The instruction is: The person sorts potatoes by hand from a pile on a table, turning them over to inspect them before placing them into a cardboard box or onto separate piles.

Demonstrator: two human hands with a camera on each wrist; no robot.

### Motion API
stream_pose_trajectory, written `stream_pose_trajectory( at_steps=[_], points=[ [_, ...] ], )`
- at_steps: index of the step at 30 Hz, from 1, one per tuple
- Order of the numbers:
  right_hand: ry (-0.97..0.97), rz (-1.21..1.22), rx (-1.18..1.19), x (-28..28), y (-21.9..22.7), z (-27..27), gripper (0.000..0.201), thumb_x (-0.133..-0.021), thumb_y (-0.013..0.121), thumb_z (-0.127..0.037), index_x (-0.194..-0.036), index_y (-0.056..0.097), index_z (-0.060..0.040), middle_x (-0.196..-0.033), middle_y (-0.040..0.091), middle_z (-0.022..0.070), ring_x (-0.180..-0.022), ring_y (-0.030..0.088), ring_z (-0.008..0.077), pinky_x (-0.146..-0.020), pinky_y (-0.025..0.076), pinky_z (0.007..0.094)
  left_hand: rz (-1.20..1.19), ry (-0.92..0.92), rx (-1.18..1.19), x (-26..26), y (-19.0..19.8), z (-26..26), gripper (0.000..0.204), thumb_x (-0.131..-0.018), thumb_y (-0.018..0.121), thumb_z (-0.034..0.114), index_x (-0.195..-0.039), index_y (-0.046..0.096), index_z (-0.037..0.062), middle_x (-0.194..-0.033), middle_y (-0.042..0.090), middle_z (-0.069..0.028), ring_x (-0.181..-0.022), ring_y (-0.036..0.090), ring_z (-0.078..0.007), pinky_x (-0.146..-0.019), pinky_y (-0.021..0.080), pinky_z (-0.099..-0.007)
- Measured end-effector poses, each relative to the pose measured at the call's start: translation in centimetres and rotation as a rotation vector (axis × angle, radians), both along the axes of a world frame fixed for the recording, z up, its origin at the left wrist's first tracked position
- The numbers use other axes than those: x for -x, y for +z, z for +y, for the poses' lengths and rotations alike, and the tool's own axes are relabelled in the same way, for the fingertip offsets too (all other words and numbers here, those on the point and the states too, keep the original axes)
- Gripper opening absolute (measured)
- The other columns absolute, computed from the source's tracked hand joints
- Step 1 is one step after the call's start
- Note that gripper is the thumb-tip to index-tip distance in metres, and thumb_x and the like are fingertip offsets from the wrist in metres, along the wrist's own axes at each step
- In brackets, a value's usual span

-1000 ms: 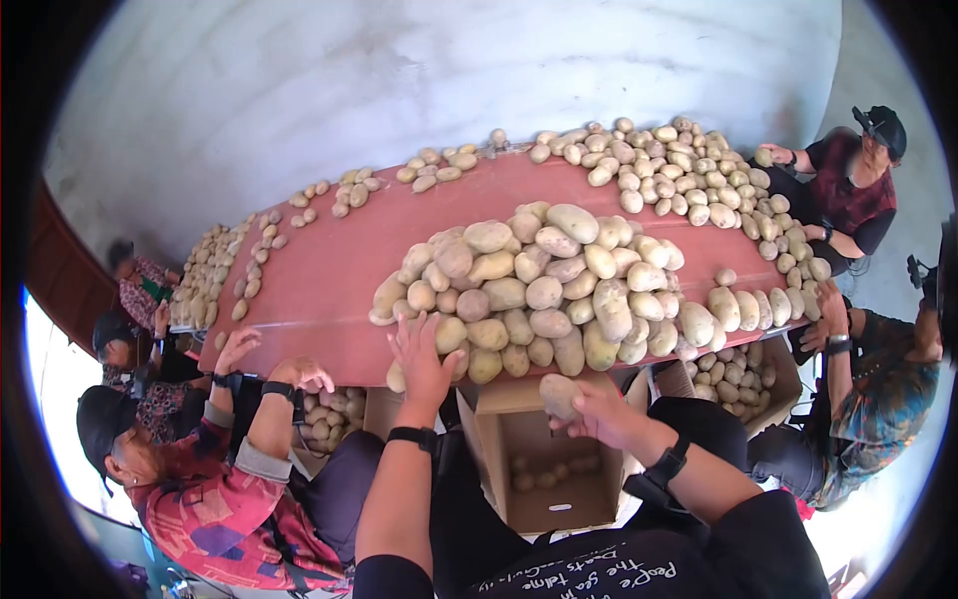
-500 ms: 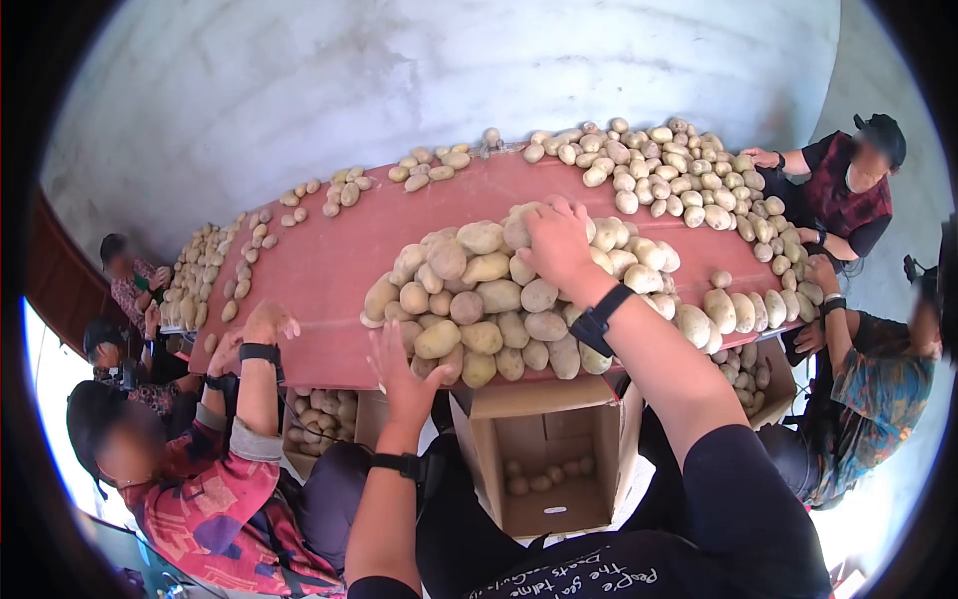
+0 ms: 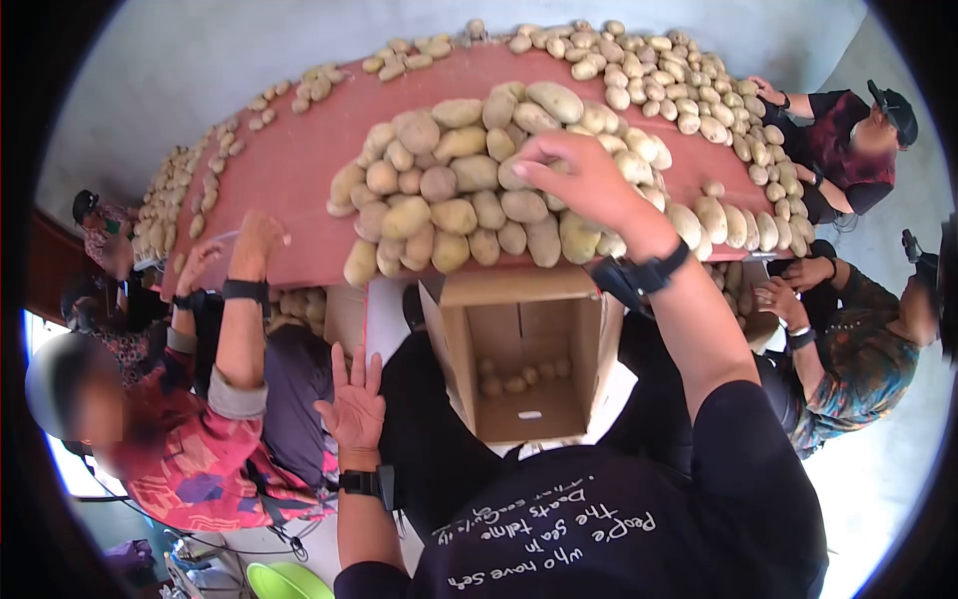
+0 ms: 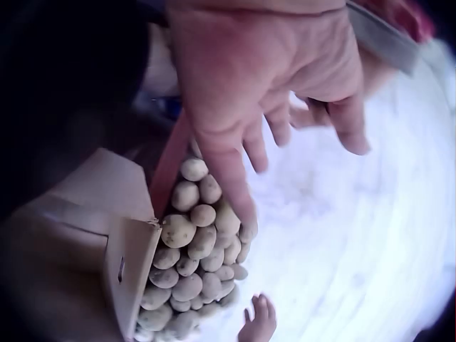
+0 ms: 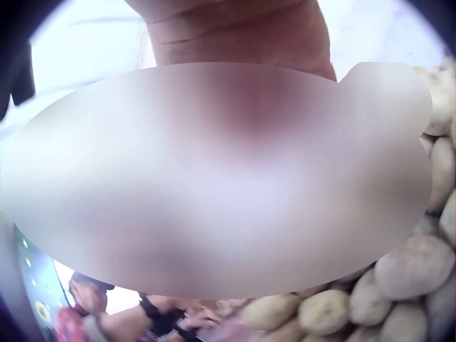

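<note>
Potatoes (image 3: 454, 215) are heaped on the near side of a red-brown table (image 3: 289, 150). My right hand (image 3: 589, 185) reaches over the heap with bent fingers, its fingertips right at a potato (image 3: 512, 172) in the pile; whether it grips one I cannot tell. A blurred patch hides most of the right wrist view. My left hand (image 3: 356, 407) is raised beside my leg, palm showing, fingers spread, nothing in it. Below the table edge a cardboard box (image 3: 524, 427) has several potatoes (image 3: 526, 376) on its bottom.
More potatoes (image 3: 639, 70) line the table's back and right. People sit at both sides; one person's hand (image 3: 257, 250) is near the table's left edge. A second box (image 4: 128, 278) beside potatoes shows in the left wrist view. A green basin (image 3: 284, 582) is on the floor.
My right hand went from above the box, holding a potato, to the top of the heap, then slightly lower on it. My left hand left the heap and dropped toward me. The head view tilted down.
</note>
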State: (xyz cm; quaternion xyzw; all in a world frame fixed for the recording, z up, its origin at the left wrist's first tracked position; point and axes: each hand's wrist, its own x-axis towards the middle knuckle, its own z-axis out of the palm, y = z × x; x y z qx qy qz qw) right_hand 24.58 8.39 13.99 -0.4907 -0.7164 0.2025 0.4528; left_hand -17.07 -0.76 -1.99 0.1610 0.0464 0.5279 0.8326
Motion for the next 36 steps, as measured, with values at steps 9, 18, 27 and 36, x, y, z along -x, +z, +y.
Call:
stream_pose_trajectory(
  at_steps=[9, 18, 27, 36],
  points=[
    [1.422, 0.897, -0.397, 3.0, 9.9, -17.2, 0.024, -0.087, 0.054, -0.012, -0.08, 0.061, 0.0094, -0.072, 0.06, 0.0214, -0.068, 0.062, 0.0361, -0.074, 0.049, 0.0568, -0.146, -0.133, 0.037, -0.6, -2.0, -0.1, 0.092, -0.082, 0.073, 0.037, -0.152, 0.015, 0.0272, -0.155, 0.024, -0.0089, -0.14, 0.029, -0.0291, -0.08, 0.056, -0.0394],
    [1.617, 0.98, -0.222, 3.7, 11.4, -20.9, 0.024, -0.087, 0.051, -0.005, -0.074, 0.058, 0.0142, -0.073, 0.057, 0.0272, -0.064, 0.059, 0.0385, -0.072, 0.051, 0.0622, -0.081, -0.15, 0.022, -0.4, -2.8, -1.1, 0.095, -0.081, 0.074, 0.04, -0.152, 0.013, 0.0241, -0.155, 0.024, -0.0107, -0.141, 0.028, -0.032, -0.078, 0.057, -0.0389],
    [1.351, 1.08, 0.496, 5.8, -2.6, -11.3, 0.04, -0.096, 0.046, -0.033, -0.078, 0.06, -0.0004, -0.074, 0.057, 0.012, -0.079, 0.062, 0.0277, -0.078, 0.049, 0.0486, -0.162, -0.216, 0.08, 0.7, -3.0, -0.5, 0.093, -0.078, 0.076, 0.038, -0.151, 0.019, 0.0292, -0.153, 0.03, -0.0095, -0.138, 0.031, -0.033, -0.08, 0.056, -0.0434],
    [0.239, -0.673, 1.222, 10.2, -45.1, -14.9, 0.036, -0.081, 0.056, -0.019, -0.114, 0.066, -0.0079, -0.113, 0.065, 0.019, -0.106, 0.061, 0.0387, -0.094, 0.047, 0.0448, -0.238, -0.278, 0.1, 2.5, -4.1, 0.1, 0.087, -0.08, 0.072, 0.047, -0.15, 0.023, 0.0319, -0.148, 0.034, -0.0156, -0.137, 0.028, -0.0433, -0.082, 0.054, -0.0502]
  ],
)
